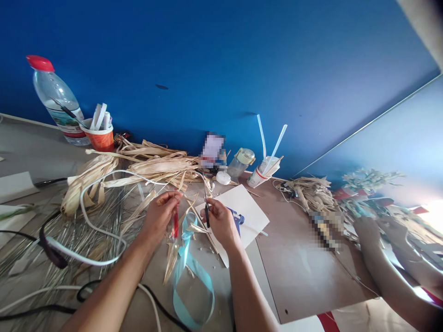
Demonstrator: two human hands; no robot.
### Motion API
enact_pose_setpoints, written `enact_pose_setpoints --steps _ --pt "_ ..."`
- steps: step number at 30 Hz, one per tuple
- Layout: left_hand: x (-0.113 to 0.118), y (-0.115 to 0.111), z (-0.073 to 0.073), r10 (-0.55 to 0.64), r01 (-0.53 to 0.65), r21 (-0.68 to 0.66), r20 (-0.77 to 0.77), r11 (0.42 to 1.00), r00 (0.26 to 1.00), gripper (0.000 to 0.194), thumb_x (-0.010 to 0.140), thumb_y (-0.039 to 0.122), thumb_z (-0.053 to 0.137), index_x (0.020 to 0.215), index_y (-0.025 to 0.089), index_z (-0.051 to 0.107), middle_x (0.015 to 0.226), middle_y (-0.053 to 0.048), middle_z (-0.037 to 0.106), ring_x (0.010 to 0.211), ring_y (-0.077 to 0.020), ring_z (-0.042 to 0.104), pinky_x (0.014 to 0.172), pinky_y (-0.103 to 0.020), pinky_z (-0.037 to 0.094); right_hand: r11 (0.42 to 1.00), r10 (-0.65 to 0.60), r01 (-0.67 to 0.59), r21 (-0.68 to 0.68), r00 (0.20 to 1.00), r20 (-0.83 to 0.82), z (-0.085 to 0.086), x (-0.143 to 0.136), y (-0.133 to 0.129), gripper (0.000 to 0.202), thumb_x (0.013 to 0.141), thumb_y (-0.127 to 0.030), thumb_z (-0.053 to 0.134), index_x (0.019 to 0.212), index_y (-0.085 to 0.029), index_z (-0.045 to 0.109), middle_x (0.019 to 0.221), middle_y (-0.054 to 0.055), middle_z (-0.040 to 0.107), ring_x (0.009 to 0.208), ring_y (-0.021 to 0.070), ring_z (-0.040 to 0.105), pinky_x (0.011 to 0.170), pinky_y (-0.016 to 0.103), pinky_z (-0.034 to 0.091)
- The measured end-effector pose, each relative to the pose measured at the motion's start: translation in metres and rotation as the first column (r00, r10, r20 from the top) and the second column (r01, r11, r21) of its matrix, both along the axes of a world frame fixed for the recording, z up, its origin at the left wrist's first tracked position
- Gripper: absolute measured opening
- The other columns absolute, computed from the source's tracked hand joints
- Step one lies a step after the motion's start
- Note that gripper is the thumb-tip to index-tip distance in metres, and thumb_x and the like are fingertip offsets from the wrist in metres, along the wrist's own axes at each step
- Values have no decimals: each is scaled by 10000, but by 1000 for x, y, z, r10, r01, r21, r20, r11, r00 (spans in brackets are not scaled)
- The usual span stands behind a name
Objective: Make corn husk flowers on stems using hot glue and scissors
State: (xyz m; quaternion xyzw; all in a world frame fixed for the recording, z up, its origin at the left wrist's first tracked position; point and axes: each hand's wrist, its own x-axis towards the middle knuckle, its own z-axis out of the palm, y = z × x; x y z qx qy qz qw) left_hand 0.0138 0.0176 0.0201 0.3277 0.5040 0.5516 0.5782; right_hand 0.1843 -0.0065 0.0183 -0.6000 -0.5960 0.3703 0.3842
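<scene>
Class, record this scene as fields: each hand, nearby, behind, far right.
Left hand: fingertips together, red strip beside it; hold unclear
Right hand: gripping a slim dark tool
Nearby: looped pale-blue ribbon, white sheet
Behind: dried husks, white cup with straws
Far right: another person's hands

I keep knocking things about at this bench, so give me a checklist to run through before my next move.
1. Slim black tool gripped in the right hand: ok.
2. Contents of the left hand's pinch identified: cannot tell; a narrow red strip shows just below the fingers.
3. Space between the forearms free: not ok; a shiny light blue ribbon loops there.
4. Blue plastic tool away from the right hand: not ok; it lies close beside it, over the flat white sheet.
5. Clear plastic bottle capped: ok, red cap on.
6. Neighbour's hands apart from yours: ok.
</scene>
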Motion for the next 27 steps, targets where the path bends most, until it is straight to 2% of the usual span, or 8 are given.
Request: enact_pose_setpoints --steps 3,6,11,13,16,20,23,27 --pt "2 1 -3 -10 7 29 97 1000 995 255 585 315 740 750 147 641 616 29 592 467 -63 436 467 -209 315 999 -34 34 8 998 60 -1 -2 0 418 793 -258 495 1188 -158 592 702 -7 626 647 144 556 633 253 444" --pt "3 1 -6 2 -6 28 152 1000 988 263 578 305 747 751 162 609 665 10 644 466 -67 464 479 -217 342 1000 -29 26 14 975 219 6 -5 -4 380 805 -238 497 1163 -193 616 777 15 668 703 159 582 680 262 449" --pt "2 2 -8 -2 4 -8 207 1000 978 308 585 340 750 796 180 591 716 -10 696 464 -73 479 493 -226 361 999 47 -31 -41 871 489 15 -13 -11 489 794 -213 559 1281 -174 552 931 94 705 845 225 629 779 312 446" --pt "2 3 -9 12 -11 -4 199 1000 980 305 581 337 758 790 172 611 721 -7 692 482 -68 482 508 -222 366 998 65 -53 -39 826 559 15 -16 -12 473 793 -201 575 1266 -180 561 992 108 699 893 240 631 814 327 435" --pt "2 4 -11 39 -40 4 151 999 988 289 570 333 762 776 159 658 681 15 651 505 -64 468 521 -216 356 998 64 -67 -17 804 591 15 -20 -14 404 811 -181 563 1213 -200 589 1013 97 677 875 226 625 820 323 428" --pt "2 4 -12 25 -28 20 111 999 993 306 571 349 742 810 161 703 639 22 610 517 -84 461 530 -235 357 998 62 -51 -34 814 578 16 -24 -17 413 816 -179 573 1230 -187 567 1054 107 617 864 212 613 785 308 440" --pt "2 4 -12 1 -3 14 108 1000 994 294 582 349 722 821 177 710 683 12 635 513 -86 457 521 -239 359 995 98 -94 -37 803 587 16 -26 -19 296 813 -201 597 1108 -195 626 1114 113 572 876 208 603 769 307 453" --pt "3 3 -9 -22 21 6 139 1000 990 297 565 344 735 805 175 688 680 10 638 495 -79 449 497 -227 348 982 124 -183 43 803 583 15 -29 -19 249 828 -187 580 1060 -202 669 1057 104 641 1071 255 555 917 365 415"
